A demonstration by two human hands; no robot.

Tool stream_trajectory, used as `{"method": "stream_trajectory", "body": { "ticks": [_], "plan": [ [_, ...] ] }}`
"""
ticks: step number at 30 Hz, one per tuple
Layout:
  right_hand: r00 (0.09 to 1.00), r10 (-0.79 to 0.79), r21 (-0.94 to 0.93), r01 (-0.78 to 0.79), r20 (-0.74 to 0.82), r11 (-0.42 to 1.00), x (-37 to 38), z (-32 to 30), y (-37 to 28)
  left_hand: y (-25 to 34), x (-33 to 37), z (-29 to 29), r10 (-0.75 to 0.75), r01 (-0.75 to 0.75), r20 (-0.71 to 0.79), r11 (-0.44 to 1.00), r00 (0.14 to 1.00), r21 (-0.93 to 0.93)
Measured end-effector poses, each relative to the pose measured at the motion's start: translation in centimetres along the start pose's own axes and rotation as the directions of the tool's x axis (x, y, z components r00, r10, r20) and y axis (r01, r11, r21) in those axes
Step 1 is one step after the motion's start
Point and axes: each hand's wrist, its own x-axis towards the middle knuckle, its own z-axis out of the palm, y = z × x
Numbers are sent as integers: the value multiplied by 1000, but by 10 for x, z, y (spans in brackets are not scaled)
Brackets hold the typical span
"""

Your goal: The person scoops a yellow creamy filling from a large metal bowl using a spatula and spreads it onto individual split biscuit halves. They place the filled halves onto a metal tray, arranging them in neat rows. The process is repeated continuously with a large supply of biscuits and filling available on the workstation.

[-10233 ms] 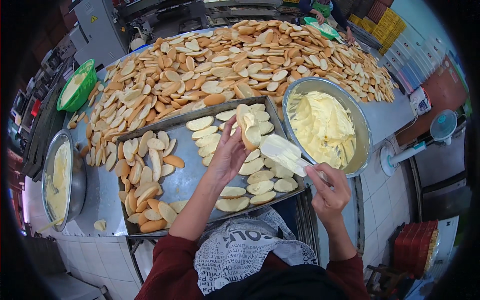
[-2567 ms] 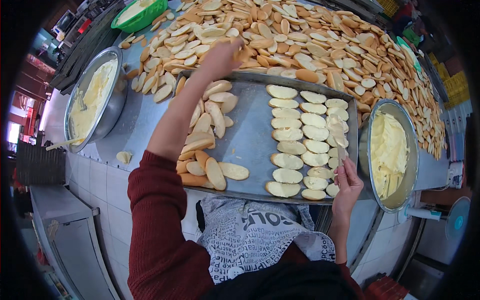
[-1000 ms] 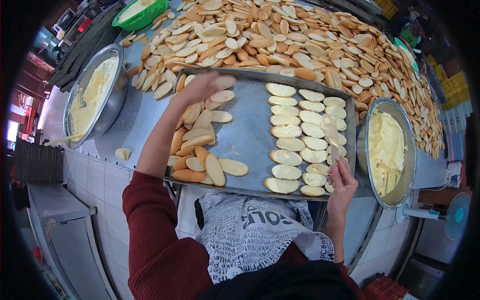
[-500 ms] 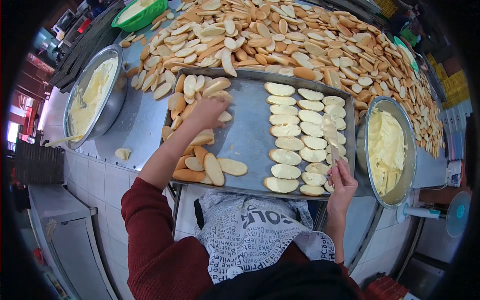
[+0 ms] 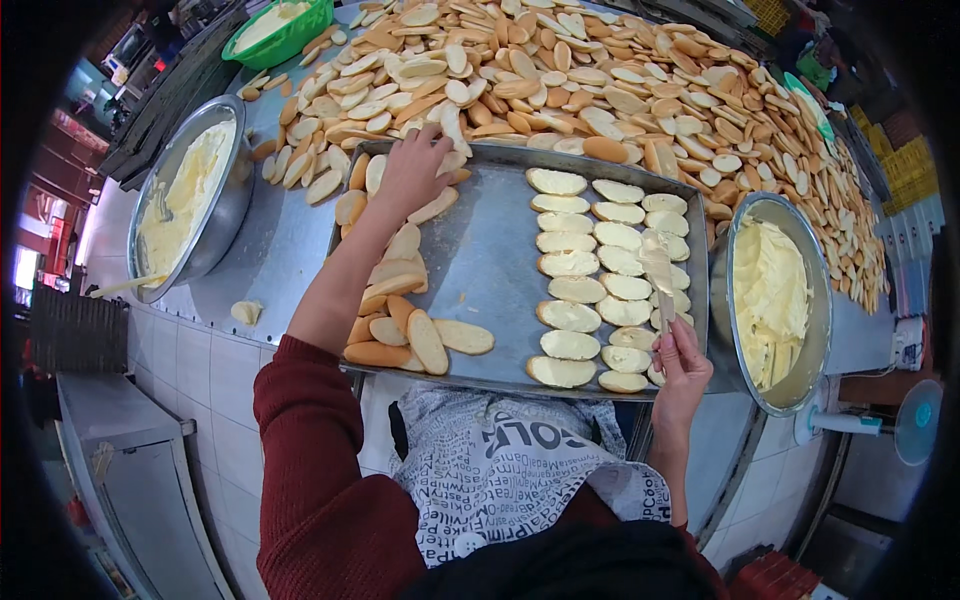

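My left hand (image 5: 415, 172) is at the far left rim of a metal tray (image 5: 480, 250), its fingers bent and closed against a pale bread slice (image 5: 454, 128) that leans over the rim. Part of its grip is hidden. Loose oval bread slices (image 5: 428, 342) lie heaped in the tray's left part, under and around that forearm. My right hand (image 5: 682, 365) grips a flat spreading knife (image 5: 658, 270), its blade coated with pale cream and held over the right column of slices. Cream-covered slices (image 5: 566, 262) form three columns on the tray's right side.
A large pile of bread slices (image 5: 560, 70) covers the table behind the tray. A metal bowl of cream (image 5: 770, 300) stands right of the tray, another cream bowl (image 5: 190, 200) at left. A green basin (image 5: 285, 35) sits at the far left, and a lump of cream (image 5: 246, 309) lies nearer.
My left hand has moved away from me, from the slices inside the tray to the slice at its far rim. My right hand and the knife have barely shifted.
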Motion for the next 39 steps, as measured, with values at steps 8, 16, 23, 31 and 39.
{"method": "stream_trajectory", "body": {
  "ticks": [8, 16, 23, 31, 39],
  "plan": [
    [1000, -9, -15, 9, -6, 1000, 0, 0, 4, 1, 27, 19, -101, 113, 196, 992, 975, -52],
    [1000, 15, -19, -16, -11, 1000, 1, -4, 6, -45, 79, 7, -186, 171, -36, 953, 982, -249],
    [1000, 5, -6, -5, -7, 1000, 1, -2, 6, -26, 59, -8, -171, 256, 375, 948, 911, -190],
    [1000, -10, 12, 10, -1, 1000, 1, -5, 10, 23, -29, -16, 285, -88, 297, 840, 911, -536],
    [1000, -1, -6, 1, 21, 1000, -2, 2, 8, 86, -122, -54, 345, -15, 662, 893, 665, -450]
  ]
}}
